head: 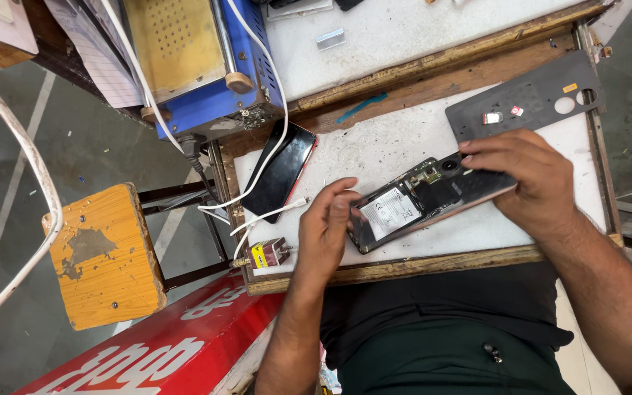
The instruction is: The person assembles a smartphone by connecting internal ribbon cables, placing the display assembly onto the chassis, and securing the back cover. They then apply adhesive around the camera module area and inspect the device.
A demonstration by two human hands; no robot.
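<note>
Phone [422, 203] with its back cover off is lying tilted on the white surface [374, 146], right in front of the person, and both hands are touching it. Its insides are showing: a battery with a white label [391, 212] and a small green board near the camera hole.

From the head camera, the left hand [327, 227] is pressing its curled fingers against the lower end of the phone, pinching that edge. The right hand [528, 179] is lying over the upper end with its fingers pressed together along the top side, holding it down.

A dark grey back panel [528, 99] is resting just beyond the right hand. Another phone with a black screen [281, 170] is lying to the left, with a white cable [257, 212] running across it. A blue machine [199, 66] is sitting further back, and a yellow stool [104, 256] is standing on the floor (off to the left).

What could go wrong, I think: the open phone is only held at its ends, so a hard push could bend it or hurt the battery. A slipping finger could also scrape the little green board.
</note>
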